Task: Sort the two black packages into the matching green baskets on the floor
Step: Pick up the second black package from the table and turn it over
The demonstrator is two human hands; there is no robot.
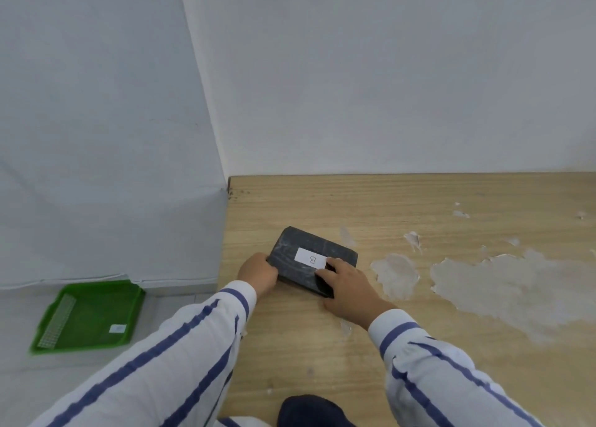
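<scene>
A black package [292, 259] with a white label marked "B" lies on the wooden table [419, 200], near its left edge. My left hand [257, 273] grips the package's left end. My right hand [348, 286] holds its near right corner, fingers on top by the label. A green basket [48, 323] sits on the floor at the lower left, with a small white label inside it. Only one package and one basket are in view.
White walls meet in a corner behind the table. The tabletop's veneer is peeled away in pale patches on the right. A dark shape, maybe my knee, shows at the bottom edge. Grey floor surrounds the basket.
</scene>
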